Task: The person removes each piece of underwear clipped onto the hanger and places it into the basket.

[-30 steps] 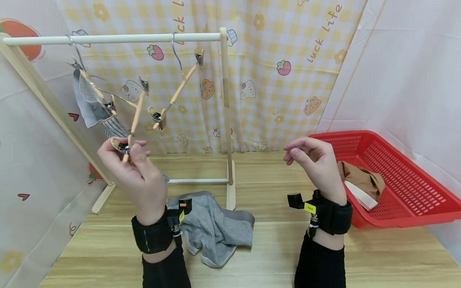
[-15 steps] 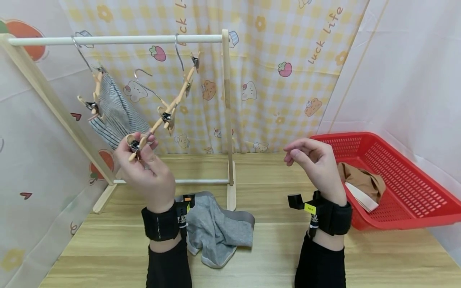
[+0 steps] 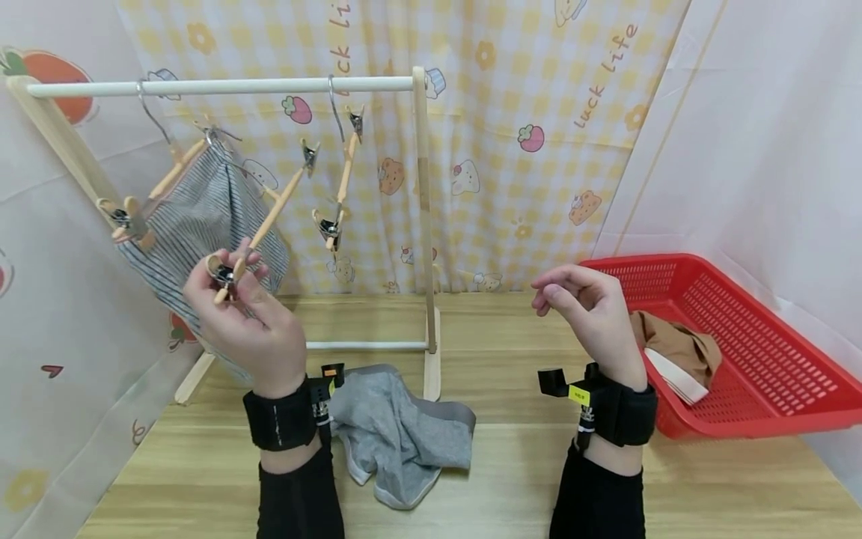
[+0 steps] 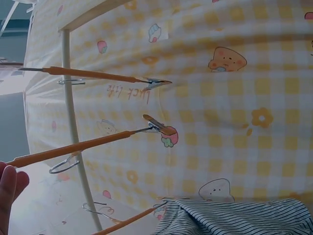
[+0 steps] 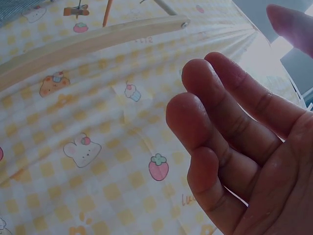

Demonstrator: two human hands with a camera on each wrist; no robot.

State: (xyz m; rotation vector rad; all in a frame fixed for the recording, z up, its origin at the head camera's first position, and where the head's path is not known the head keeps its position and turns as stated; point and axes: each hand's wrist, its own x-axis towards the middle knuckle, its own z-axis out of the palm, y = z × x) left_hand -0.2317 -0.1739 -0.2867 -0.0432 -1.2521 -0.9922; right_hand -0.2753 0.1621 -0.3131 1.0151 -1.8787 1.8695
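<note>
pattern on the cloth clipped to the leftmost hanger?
Thin dark and white stripes on the hanging striped cloth; clearest in the head view.

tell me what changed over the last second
The left hand keeps its grip on the wooden clip hanger, swinging it right, then back left. The striped garment swung round to hang broadside. The right hand, grey garment and red basket stayed put.

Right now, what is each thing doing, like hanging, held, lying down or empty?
Left hand: gripping the wooden clip hanger.
Right hand: raised, holding nothing.
Striped cloth: hanging, clipped to a hanger.
Grey garment: lying crumpled on the table.
Red basket: holds a brown garment.
</note>
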